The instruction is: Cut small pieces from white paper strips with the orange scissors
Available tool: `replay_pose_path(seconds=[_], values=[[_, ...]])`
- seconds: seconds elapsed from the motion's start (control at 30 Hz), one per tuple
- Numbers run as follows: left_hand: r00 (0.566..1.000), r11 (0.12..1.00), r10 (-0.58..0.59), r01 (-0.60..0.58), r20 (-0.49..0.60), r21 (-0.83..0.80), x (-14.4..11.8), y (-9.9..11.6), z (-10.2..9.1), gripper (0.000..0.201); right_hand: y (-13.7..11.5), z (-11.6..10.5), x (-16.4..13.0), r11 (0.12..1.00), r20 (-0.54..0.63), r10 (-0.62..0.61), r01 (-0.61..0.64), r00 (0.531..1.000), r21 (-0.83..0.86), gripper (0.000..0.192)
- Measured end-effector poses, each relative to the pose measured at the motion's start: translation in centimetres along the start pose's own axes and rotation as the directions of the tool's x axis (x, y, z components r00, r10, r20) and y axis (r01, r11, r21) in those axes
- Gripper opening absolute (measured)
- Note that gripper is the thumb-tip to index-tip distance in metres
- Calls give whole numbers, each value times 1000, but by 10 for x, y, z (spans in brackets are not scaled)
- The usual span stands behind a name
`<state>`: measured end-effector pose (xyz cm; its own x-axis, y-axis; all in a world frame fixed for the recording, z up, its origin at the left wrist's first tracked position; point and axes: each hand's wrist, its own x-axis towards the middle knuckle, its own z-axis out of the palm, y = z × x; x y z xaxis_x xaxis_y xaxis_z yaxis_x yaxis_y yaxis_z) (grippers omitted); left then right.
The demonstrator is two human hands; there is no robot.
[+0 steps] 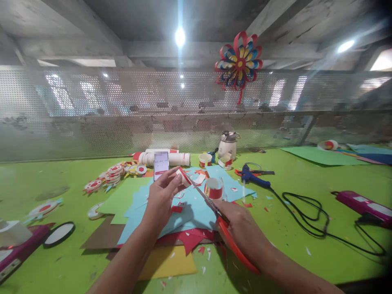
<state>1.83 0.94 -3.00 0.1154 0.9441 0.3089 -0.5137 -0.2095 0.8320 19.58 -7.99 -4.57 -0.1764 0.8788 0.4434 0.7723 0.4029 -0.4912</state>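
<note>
View down over a green craft table point(306, 183). Left hand point(161, 200), fingers pinched closed around a small white-and-red paper piece point(181, 176), raised just above a spread of light blue paper sheets point(171, 212). Right hand point(241, 230), fingers closed through the red handles of a pair of scissors point(214, 212), blades slightly parted with their tips right at the held piece. Judged good practice here: piece gripped close to the cut line yet fingertips kept clear of the blades, paper fed into the blades by turning the left wrist, short snips with the scissors held steady. Just beyond the blades, a paper cup banded in red point(213, 188) standing on the blue sheets. Farther back, a phone point(161, 163) propped upright, a blue glue gun point(252, 177) with black cord, and stacked round paper ornaments point(113, 174) at left. Red offcuts scattered around.
</note>
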Motion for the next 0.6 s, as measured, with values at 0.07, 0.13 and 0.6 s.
replay_pose_path(seconds=[0.07, 0.13, 0.6], values=[[1000, 1000, 6, -6, -7, -2, 0, 1, 0, 36, 1, 0, 1, 1000, 10, 1, -1, 1000, 6, 35], [999, 1000, -1, 1, -32, 16, 1, 1, 0, 36, 3, 0, 1, 1000, 21, -1, 0, 1000, 13, 35], [998, 992, 29, -22, -53, 128, 3, -6, -5, 30, -1, -3, 2, 999, 54, 52, -52, 997, 2, 27]])
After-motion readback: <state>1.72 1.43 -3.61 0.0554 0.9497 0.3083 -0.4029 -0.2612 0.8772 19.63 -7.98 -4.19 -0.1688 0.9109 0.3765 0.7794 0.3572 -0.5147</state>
